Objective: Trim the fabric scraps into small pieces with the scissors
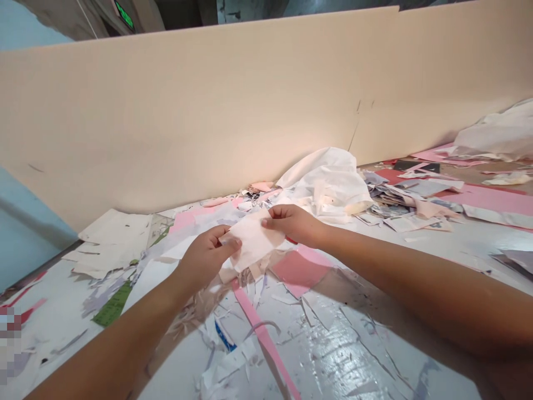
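A small piece of white paper (255, 240) is held up between both hands, above the littered surface. My left hand (204, 253) pinches its left edge, thumb on top. My right hand (291, 222) pinches the upper right corner between thumb and bent fingers. Below the paper lie torn paper strips, a pink sheet (302, 269) and a long pink strip (266, 341). Just behind my right hand sits a crumpled white sheet heap (328, 180).
A cream panel (187, 122) stands across the back. Stacked white card pieces (114, 239) and a green scrap (113, 305) lie at left. To the right are a pile of printed paper scraps (400, 200), pink sheets (491, 199) and a white bundle (497, 133).
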### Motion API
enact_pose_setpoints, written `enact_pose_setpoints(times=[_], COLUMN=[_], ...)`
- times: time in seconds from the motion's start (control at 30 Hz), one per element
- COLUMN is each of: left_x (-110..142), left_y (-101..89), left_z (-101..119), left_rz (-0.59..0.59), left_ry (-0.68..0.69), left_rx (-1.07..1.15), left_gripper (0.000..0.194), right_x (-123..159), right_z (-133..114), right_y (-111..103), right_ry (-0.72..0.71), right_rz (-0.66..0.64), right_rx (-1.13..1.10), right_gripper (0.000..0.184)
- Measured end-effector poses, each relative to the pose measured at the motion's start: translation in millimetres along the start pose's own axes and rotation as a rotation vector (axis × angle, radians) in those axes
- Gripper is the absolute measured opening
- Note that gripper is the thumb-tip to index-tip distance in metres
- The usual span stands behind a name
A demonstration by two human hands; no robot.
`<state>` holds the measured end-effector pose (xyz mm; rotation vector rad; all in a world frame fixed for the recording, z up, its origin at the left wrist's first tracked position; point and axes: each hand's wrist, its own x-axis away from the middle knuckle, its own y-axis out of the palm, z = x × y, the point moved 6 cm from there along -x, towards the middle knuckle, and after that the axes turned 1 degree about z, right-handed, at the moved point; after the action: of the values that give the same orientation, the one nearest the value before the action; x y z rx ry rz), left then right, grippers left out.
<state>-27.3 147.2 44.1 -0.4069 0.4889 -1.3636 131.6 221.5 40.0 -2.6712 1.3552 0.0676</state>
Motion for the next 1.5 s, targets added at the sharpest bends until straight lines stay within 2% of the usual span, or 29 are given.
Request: enact_pose_setpoints(times=[0.13, 0.3, 0.6, 0.73, 0.83, 0.93, 1.03, 1.2, 1.4, 1.5], left_x=[0, 4, 11, 11, 9, 8, 10, 15, 24, 25], left_y=[-0.3, 10.3, 67.2, 80.0, 83.9, 86.8, 84.8, 79.1, 91.1, 92.0], left_z=[8, 13, 14, 5, -6, -13, -11, 0, -9, -11], left_rz=[0.011, -0.055, -0.251, -0.297, -0.304, -0.315, -0.259, -0.146, -0.245, -0.238], left_ry=[0.044, 0.015, -0.043, -0.109, -0.103, -0.085, -0.068, -0.072, -0.178, -0.155], left_rx=[-0.114, -0.139, -0.091, -0.087, -0.131, -0.138, -0.029, 0.197, 0.302, 0.305], left_gripper=[0.029, 0.026, 0.018, 0.017, 0.016, 0.018, 0.018, 0.017, 0.03, 0.038], right_x=[4, 20, 43, 46, 46, 45, 45, 44, 46, 46], right_z=[-15, -27, 24, 37, 44, 49, 47, 41, 39, 38], right_y=[-13, -27, -58, -63, -63, -62, -63, -66, -63, -62], right_ry=[-0.07, -0.111, 0.066, 0.121, 0.126, 0.115, 0.083, 0.079, 0.083, 0.072], right_rz=[0.025, -0.032, -0.098, -0.113, -0.115, -0.114, -0.089, -0.044, -0.062, -0.06], right_rx=[0.105, 0.4, 0.462, 0.531, 0.55, 0.557, 0.536, 0.274, 0.192, 0.176], right_gripper=[0.026, 0.025, 0.024, 0.025, 0.026, 0.027, 0.029, 0.033, 0.033, 0.033])
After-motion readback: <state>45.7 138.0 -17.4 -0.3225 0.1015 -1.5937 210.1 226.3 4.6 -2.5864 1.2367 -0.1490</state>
